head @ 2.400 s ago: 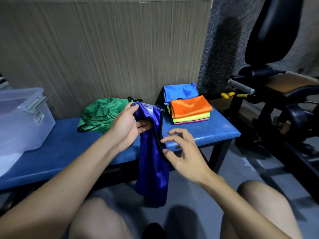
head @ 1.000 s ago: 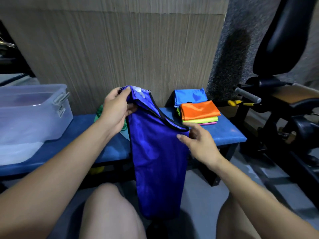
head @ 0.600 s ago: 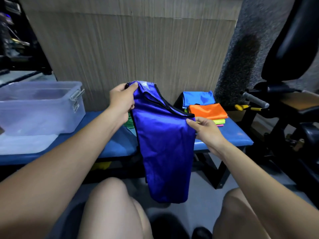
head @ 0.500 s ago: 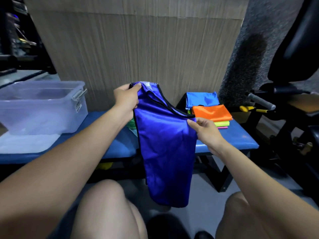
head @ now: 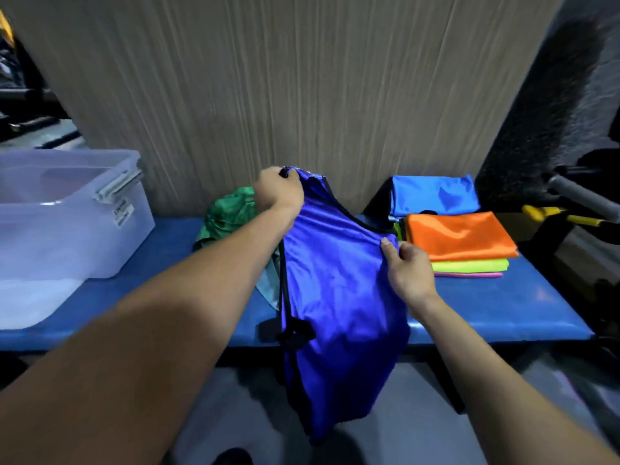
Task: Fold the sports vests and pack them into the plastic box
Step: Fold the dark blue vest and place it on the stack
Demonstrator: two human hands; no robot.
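Observation:
A dark blue vest (head: pixel 339 297) with black trim lies partly over the blue bench (head: pixel 503 307), its lower part hanging off the front edge. My left hand (head: pixel 276 191) grips its top shoulder strap near the wall. My right hand (head: pixel 407 270) pinches its right edge beside the folded pile. A crumpled green vest (head: pixel 228 216) sits behind my left arm. Folded vests are stacked at right: orange (head: pixel 459 234) on top, yellow-green (head: pixel 469 265) and pink beneath, a light blue one (head: pixel 434 194) behind. The clear plastic box (head: pixel 63 213) stands at the bench's left end.
A wood-grain wall panel (head: pixel 285 78) rises right behind the bench. Dark gym equipment with a grey handle (head: pixel 583 196) and a yellow-handled part (head: pixel 543 213) stands to the right. The box's translucent lid (head: pixel 30 303) lies in front of the box.
The vest was held up in the air; now both hands have moved forward and lowered it onto the bench top, with the view shifted closer.

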